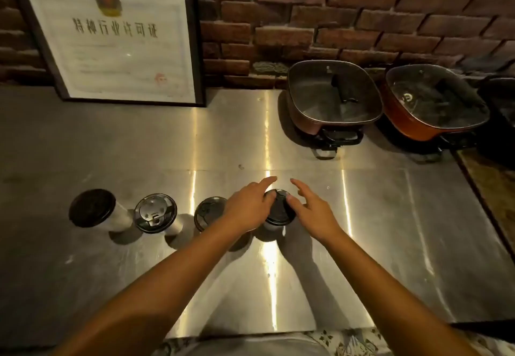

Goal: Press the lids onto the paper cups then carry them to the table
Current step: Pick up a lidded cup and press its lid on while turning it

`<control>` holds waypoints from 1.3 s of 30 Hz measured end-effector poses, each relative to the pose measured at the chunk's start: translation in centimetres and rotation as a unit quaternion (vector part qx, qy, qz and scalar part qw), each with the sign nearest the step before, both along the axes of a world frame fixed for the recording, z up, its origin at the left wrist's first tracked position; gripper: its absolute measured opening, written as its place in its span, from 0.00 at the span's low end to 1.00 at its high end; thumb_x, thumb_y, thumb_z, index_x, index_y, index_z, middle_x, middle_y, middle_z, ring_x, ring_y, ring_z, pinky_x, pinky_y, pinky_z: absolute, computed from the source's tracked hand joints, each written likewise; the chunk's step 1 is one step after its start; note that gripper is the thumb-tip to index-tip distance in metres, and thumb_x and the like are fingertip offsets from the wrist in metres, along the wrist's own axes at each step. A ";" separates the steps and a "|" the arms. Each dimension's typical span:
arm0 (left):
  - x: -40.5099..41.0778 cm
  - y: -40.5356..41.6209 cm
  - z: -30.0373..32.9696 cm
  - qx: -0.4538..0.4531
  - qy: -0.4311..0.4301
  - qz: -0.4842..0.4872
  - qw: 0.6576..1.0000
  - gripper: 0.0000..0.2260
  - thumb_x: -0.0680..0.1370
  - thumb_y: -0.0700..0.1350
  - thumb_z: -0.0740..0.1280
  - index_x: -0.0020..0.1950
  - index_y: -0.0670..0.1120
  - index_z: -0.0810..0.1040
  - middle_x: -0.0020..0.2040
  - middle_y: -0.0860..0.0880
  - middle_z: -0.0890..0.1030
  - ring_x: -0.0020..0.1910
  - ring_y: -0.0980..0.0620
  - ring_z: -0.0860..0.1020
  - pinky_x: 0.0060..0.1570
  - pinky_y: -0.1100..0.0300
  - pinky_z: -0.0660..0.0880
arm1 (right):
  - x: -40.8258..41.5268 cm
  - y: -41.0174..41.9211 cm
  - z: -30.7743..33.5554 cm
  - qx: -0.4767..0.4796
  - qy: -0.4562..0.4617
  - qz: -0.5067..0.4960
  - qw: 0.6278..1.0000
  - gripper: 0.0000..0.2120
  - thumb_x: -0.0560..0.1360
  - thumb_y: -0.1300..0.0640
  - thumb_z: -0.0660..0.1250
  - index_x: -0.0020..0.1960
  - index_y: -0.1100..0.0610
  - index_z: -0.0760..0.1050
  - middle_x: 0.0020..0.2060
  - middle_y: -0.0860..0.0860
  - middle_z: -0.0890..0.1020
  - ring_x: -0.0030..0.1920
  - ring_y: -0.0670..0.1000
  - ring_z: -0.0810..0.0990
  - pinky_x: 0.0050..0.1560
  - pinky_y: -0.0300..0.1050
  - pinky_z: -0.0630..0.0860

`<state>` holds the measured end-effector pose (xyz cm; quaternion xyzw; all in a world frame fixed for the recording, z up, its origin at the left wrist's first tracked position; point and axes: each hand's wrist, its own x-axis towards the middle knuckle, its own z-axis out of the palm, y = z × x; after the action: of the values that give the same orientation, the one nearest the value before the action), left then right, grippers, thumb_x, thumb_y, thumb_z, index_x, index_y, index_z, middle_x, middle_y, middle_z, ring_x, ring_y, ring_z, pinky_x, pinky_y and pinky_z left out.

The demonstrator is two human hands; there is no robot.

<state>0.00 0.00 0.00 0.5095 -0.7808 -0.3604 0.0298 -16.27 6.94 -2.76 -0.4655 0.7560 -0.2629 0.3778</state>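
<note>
Several white paper cups with black lids stand in a row on the steel counter. The rightmost cup's lid lies between my two hands. My left hand rests on the lid's left side, thumb pressing on top, fingers stretched forward. My right hand touches the lid's right edge with its thumb, fingers straight. To the left stand a third cup, partly hidden by my left wrist, a second cup and a leftmost cup.
Two red electric pots with glass lids sit at the back right against the brick wall. A framed certificate leans on the wall at the back left. The counter's right edge runs diagonally.
</note>
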 end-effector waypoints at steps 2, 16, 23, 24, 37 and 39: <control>-0.8 0.0 -0.4 -0.029 -0.018 -0.018 0.999 0.19 0.86 0.54 0.55 0.78 0.59 0.64 0.70 0.47 0.79 0.65 0.44 0.78 0.63 0.48 0.77 | -0.5 -0.2 -0.5 0.004 -0.016 0.019 1.000 0.23 0.84 0.42 0.59 0.79 0.40 0.64 0.72 0.54 0.77 0.68 0.57 0.79 0.70 0.56 0.75; -0.9 7.9 -3.6 0.186 0.250 0.241 0.919 0.15 0.85 0.49 0.60 0.69 0.65 0.75 0.63 0.54 0.81 0.55 0.47 0.84 0.48 0.43 0.85 | -2.8 3.4 -1.7 0.015 0.002 0.135 0.991 0.18 0.85 0.45 0.58 0.74 0.44 0.70 0.63 0.51 0.84 0.60 0.55 0.83 0.62 0.53 0.80; -0.5 9.8 -4.3 0.187 0.307 0.279 0.890 0.15 0.85 0.45 0.62 0.68 0.63 0.73 0.65 0.51 0.80 0.59 0.46 0.83 0.44 0.58 0.84 | -0.7 3.3 -0.6 0.027 0.058 0.025 0.998 0.22 0.85 0.41 0.56 0.75 0.49 0.70 0.70 0.52 0.79 0.67 0.56 0.79 0.67 0.53 0.76; -0.5 9.8 -4.3 0.189 0.313 0.276 0.889 0.15 0.85 0.45 0.62 0.69 0.61 0.73 0.65 0.51 0.80 0.60 0.46 0.82 0.42 0.62 0.83 | 0.1 3.0 -0.6 0.027 0.027 -0.020 0.999 0.21 0.85 0.43 0.57 0.73 0.50 0.73 0.69 0.52 0.80 0.67 0.55 0.79 0.66 0.52 0.75; 0.0 9.2 -5.7 0.197 0.310 0.251 0.896 0.16 0.85 0.49 0.62 0.73 0.59 0.71 0.65 0.46 0.80 0.56 0.44 0.83 0.42 0.62 0.81 | 3.1 0.8 -1.4 0.060 0.123 -0.023 0.990 0.20 0.85 0.46 0.53 0.54 0.56 0.79 0.46 0.53 0.83 0.46 0.55 0.80 0.51 0.51 0.78; 0.1 9.3 -6.0 0.205 0.314 0.250 0.893 0.17 0.85 0.49 0.61 0.74 0.58 0.70 0.66 0.46 0.79 0.58 0.43 0.82 0.41 0.65 0.80 | 2.7 0.1 -1.2 0.094 0.110 -0.008 0.989 0.19 0.85 0.48 0.53 0.52 0.57 0.78 0.46 0.55 0.83 0.46 0.56 0.80 0.50 0.51 0.77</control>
<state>0.05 9.31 -5.97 0.5427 -0.4864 -0.6344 0.2579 -13.54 7.07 -3.98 -0.4484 0.8179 -0.1405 0.3320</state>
